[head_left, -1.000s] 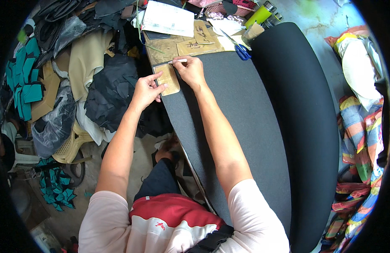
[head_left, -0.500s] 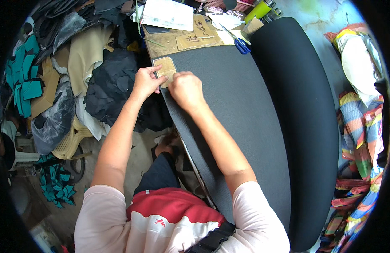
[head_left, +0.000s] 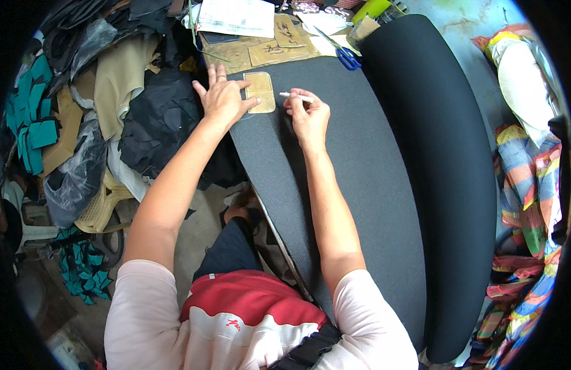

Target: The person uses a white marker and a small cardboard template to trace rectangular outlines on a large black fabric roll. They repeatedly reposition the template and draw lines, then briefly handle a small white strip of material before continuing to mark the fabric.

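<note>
A tan card template (head_left: 260, 91) with rounded corners lies near the far left corner of a dark grey fabric sheet (head_left: 353, 160). My left hand (head_left: 221, 103) rests spread at the template's left side, with its thumb and a finger over the card's left edge. Just right of the card, my right hand (head_left: 311, 123) pinches a thin white marking pen (head_left: 302, 98), its tip toward the card but apart from it. Whether the pen touches the fabric, I cannot tell.
A black fabric roll (head_left: 433, 160) runs along the sheet's right side. Blue-handled scissors (head_left: 348, 58), brown card pieces (head_left: 273, 52) and a paper sheet (head_left: 236, 17) lie at the far end. Dark cloth scraps (head_left: 165, 117) heap up left of the table.
The template has shifted right, inward from the sheet's left edge. My left hand has spread its fingers. My right hand has moved right, off the card, and the pen now shows.
</note>
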Demonstrator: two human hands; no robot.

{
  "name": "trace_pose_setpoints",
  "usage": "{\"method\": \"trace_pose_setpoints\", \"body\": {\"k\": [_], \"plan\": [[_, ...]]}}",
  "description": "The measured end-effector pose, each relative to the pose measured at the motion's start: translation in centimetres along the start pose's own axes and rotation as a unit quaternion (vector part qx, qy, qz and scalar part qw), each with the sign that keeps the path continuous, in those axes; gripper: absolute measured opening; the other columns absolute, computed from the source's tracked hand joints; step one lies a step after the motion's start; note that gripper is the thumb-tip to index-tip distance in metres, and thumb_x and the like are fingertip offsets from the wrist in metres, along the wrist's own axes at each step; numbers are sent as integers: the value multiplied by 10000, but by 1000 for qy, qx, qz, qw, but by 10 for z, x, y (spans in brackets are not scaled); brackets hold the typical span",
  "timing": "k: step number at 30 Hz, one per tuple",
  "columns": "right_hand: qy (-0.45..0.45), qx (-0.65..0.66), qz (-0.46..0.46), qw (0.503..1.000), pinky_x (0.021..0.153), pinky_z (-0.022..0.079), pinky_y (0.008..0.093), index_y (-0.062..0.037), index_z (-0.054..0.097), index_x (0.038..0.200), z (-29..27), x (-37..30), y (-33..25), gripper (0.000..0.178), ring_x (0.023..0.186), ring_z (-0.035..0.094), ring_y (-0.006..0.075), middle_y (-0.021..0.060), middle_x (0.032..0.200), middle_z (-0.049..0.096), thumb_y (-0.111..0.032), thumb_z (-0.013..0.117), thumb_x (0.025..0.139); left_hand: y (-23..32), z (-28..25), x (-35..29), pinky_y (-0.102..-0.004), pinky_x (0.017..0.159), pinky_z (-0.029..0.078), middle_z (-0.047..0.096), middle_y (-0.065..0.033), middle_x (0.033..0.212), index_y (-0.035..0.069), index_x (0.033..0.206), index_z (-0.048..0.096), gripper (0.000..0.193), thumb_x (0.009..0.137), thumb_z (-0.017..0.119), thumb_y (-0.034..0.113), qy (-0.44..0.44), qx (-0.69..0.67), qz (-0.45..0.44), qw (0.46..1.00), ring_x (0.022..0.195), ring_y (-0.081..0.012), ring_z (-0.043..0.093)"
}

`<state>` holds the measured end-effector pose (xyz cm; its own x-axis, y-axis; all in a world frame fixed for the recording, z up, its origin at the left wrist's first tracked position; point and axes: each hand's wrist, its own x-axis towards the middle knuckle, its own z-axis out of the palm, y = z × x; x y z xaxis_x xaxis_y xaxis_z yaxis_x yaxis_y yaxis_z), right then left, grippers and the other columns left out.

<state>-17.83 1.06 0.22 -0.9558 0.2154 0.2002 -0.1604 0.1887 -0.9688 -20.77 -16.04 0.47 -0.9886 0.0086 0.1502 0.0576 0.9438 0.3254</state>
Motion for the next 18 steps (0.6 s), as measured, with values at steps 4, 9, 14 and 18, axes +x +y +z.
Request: {"method": "trace_pose_setpoints", "body": {"k": [4, 9, 14, 18], "plan": [[2, 38, 8, 999, 629, 519, 232, 81, 611, 1008, 6, 20, 16, 238, 697, 621, 117, 111, 792, 660, -128, 585, 898, 8, 20, 4, -719, 978, 168, 312, -176, 1449, 286, 1146, 645, 510, 688, 730, 493, -10, -72, -11, 997, 1370, -352, 216], [-15, -18, -21, 1000, 587, 509, 231, 53, 626, 998, 17, 29, 26, 218, 633, 608, 104, 89, 777, 669, -137, 582, 902, 10, 21, -8, -779, 924, 155, 272, -153, 1472, 322, 1158, 635, 498, 709, 699, 528, 17, -84, -33, 996, 1379, -346, 179], [24, -104, -28, 994, 595, 505, 236, 50, 660, 942, 13, 41, 23, 199, 646, 622, 108, 90, 737, 673, -118, 598, 855, 14, 12, -7, -786, 928, 147, 223, -142, 1494, 375, 1139, 637, 455, 719, 687, 542, -29, -96, -48, 994, 1394, -352, 113], [-5, -119, -23, 993, 651, 509, 253, 20, 692, 934, 25, 64, 18, 213, 680, 641, 114, 93, 765, 695, -108, 617, 781, 12, 11, -6, -789, 908, 189, 210, -156, 1496, 364, 1145, 636, 440, 732, 694, 505, -37, -107, -44, 993, 1397, -361, 97]]}}
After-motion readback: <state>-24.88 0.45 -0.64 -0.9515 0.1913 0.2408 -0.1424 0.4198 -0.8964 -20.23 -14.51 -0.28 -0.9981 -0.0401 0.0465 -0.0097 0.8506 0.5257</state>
